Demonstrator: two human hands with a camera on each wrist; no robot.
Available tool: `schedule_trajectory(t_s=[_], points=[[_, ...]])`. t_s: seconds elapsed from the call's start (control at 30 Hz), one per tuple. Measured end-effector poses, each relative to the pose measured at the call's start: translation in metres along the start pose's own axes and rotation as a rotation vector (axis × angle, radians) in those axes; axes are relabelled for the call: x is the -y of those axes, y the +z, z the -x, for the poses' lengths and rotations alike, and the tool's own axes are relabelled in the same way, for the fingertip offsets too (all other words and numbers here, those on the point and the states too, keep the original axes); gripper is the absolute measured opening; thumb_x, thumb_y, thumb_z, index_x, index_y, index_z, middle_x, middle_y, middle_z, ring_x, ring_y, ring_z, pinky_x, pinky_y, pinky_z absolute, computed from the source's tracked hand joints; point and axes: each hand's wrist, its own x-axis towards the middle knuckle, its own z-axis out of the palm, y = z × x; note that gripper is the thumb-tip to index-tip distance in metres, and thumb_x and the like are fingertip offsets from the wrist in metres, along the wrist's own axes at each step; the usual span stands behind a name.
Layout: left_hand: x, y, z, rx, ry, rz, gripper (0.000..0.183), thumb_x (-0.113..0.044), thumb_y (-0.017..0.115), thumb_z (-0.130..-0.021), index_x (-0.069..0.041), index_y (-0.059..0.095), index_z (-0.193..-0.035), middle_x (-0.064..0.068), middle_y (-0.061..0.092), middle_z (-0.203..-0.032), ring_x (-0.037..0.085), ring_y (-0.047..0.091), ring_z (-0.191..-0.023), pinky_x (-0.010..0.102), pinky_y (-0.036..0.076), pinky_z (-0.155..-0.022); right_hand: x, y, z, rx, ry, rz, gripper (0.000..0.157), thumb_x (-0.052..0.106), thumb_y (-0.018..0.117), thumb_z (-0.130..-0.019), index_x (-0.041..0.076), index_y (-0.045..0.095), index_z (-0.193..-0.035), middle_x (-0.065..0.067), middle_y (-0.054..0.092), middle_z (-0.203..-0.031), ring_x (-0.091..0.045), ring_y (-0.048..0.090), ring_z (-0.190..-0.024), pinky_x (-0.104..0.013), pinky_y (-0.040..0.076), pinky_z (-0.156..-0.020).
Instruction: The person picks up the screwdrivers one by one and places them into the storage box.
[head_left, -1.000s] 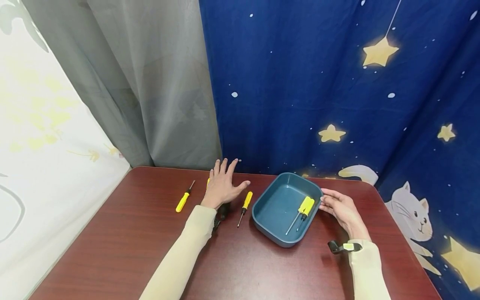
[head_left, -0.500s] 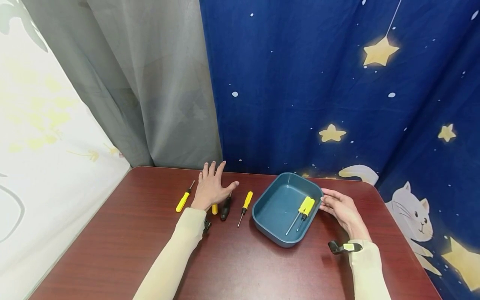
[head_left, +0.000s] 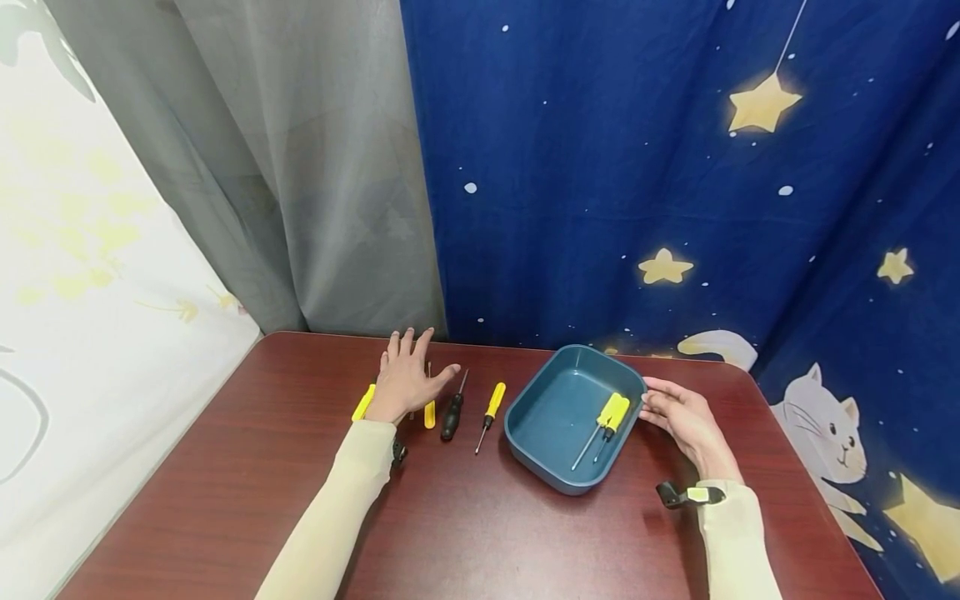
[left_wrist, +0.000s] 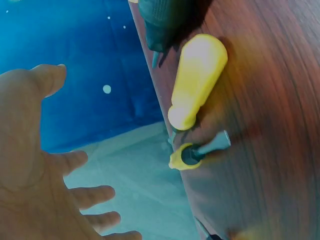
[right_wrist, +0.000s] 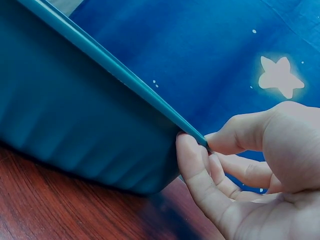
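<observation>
My left hand (head_left: 407,385), fingers spread, hovers over a row of screwdrivers and holds nothing. Partly under it lies a yellow-handled screwdriver (head_left: 430,415); farther left another yellow screwdriver (head_left: 363,403) pokes out beside the wrist. Just right of the hand is a black screwdriver (head_left: 453,415), then a yellow-and-black screwdriver (head_left: 492,405). In the left wrist view a yellow handle (left_wrist: 200,75) and a shaft pointing toward the camera show beyond the palm. My right hand (head_left: 686,417) pinches the rim of a blue plastic bin (right_wrist: 90,115). Two yellow-handled screwdrivers (head_left: 611,412) lie inside the bin.
All of this is on a dark red wooden table (head_left: 480,533). Behind its far edge hang a grey curtain (head_left: 352,208) and a blue star-patterned curtain (head_left: 562,208). A white cloth (head_left: 97,333) hangs along the left side.
My left hand has moved left over the row, uncovering the black screwdriver and part of a yellow one and covering part of the leftmost. The right hand and bin have stayed put.
</observation>
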Motion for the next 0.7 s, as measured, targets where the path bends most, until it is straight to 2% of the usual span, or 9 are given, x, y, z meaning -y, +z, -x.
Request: schedule_trajectory(t_s=[0.3,0.5,0.7], points=[[0.022,-0.002,0.002,-0.012,-0.03,0.003,0.091,-0.064,0.057,-0.095,-0.016,0.022,-0.164,0.026,0.019,-0.167,0.049,0.01,-0.156,0.07,0.018,-0.122,-0.001,0.0,0.0,0.003,-0.009,-0.007,0.053,0.001,0.055,-0.102,-0.008,0.039,-0.151,0.004,0.07,-0.097,-0.005,0.067,-0.084,-0.022,0.06,-0.081],[0.035,-0.003,0.004,-0.041,-0.037,0.015,0.089,-0.06,0.058,-0.095,-0.012,0.025,-0.163,0.028,0.027,-0.163,0.051,0.019,-0.152,0.072,0.027,-0.116,-0.001,-0.001,0.0,-0.002,-0.006,-0.005,0.053,0.002,0.055,-0.102,-0.008,0.039,-0.152,0.004,0.07,-0.098,-0.005,0.067,-0.085,-0.022,0.06,-0.081],[0.047,-0.005,0.01,-0.023,-0.071,0.005,0.087,-0.054,0.059,-0.097,-0.008,0.024,-0.162,0.029,0.032,-0.16,0.052,0.026,-0.147,0.07,0.037,-0.109,-0.003,-0.001,-0.001,-0.004,-0.006,-0.011,0.054,0.002,0.055,-0.102,-0.008,0.038,-0.152,0.004,0.07,-0.097,-0.004,0.067,-0.084,-0.021,0.06,-0.081]])
